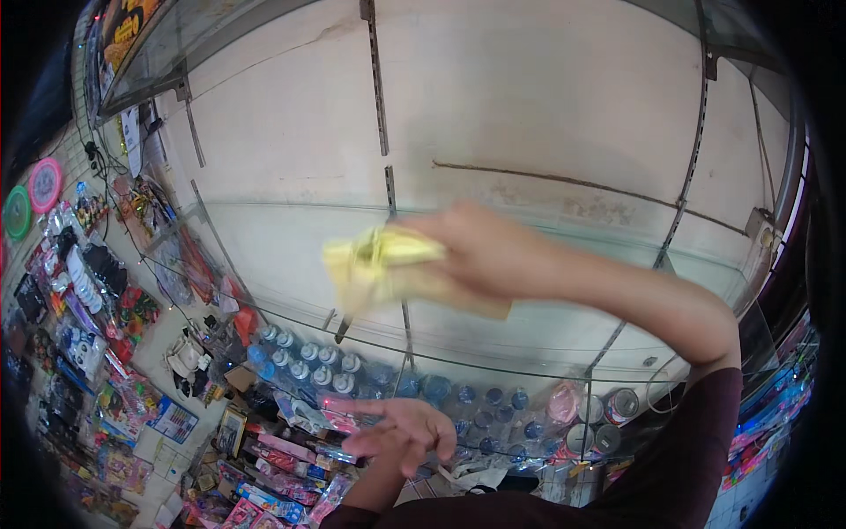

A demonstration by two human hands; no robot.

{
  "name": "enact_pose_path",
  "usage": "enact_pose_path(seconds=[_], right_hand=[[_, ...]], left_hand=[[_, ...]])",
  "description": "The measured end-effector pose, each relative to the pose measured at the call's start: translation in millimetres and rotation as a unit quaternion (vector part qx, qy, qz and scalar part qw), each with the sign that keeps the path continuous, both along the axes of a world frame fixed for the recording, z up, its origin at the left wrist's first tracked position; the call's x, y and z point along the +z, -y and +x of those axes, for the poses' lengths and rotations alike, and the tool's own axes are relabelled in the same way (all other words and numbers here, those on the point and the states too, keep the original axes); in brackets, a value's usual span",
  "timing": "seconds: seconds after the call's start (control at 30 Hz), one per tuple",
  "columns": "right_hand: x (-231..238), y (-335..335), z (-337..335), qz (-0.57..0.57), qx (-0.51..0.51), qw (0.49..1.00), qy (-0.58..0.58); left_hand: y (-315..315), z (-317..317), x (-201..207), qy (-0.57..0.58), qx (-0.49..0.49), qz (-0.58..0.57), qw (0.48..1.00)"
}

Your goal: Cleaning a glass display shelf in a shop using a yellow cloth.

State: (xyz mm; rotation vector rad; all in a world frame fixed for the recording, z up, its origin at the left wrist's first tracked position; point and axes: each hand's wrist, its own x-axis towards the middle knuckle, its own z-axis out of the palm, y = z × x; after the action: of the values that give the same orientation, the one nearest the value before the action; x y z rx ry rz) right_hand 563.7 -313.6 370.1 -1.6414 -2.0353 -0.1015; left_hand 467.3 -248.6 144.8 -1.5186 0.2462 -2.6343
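My right hand (485, 251) is closed around a folded yellow cloth (374, 269), both smeared by motion. They are over a glass shelf (564, 339) fixed against a pale wall; whether the cloth touches the glass I cannot tell. Lower down, my left hand (401, 428) is held with its fingers spread and nothing in it. It is nearest to the rows of bottles under the shelf, in front of the shelf's edge.
Several clear bottles with pale caps (322, 361) stand below the shelf, with round jars (608, 410) to their right. Slotted metal uprights (379, 88) run down the wall. Packaged toys (273, 467) crowd the lower left, and pink and green round items (46, 183) hang far left.
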Motion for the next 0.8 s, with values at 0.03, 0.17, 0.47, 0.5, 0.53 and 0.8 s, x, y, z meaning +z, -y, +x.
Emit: enact_pose_path(seconds=[0.03, 0.17, 0.47, 0.5, 0.53, 0.8], right_hand=[[7, -5, 13, 0.025, -0.009, 1.000, -0.002], [17, -25, 48, -0.013, -0.172, 0.974, 0.150], [-85, -55, 123, 0.087, -0.078, 0.991, 0.067], [-83, -55, 124, 0.088, -0.060, 0.993, 0.059], [-80, -53, 129, 0.087, -0.071, 0.992, 0.054], [-68, -3, 66, -0.094, -0.076, 0.993, -0.009]], left_hand=[[-4, 1, 0, -0.003, 0.000, 0.000, 1.000], [-16, 7, -9, -0.130, 0.027, -0.035, 0.990], [2, 19, 2, -0.315, 0.025, -0.153, 0.936], [2, 22, 2, -0.319, 0.022, -0.151, 0.935], [3, 25, 1, -0.318, 0.019, -0.157, 0.935], [3, 20, 1, -0.337, 0.032, -0.158, 0.928]])
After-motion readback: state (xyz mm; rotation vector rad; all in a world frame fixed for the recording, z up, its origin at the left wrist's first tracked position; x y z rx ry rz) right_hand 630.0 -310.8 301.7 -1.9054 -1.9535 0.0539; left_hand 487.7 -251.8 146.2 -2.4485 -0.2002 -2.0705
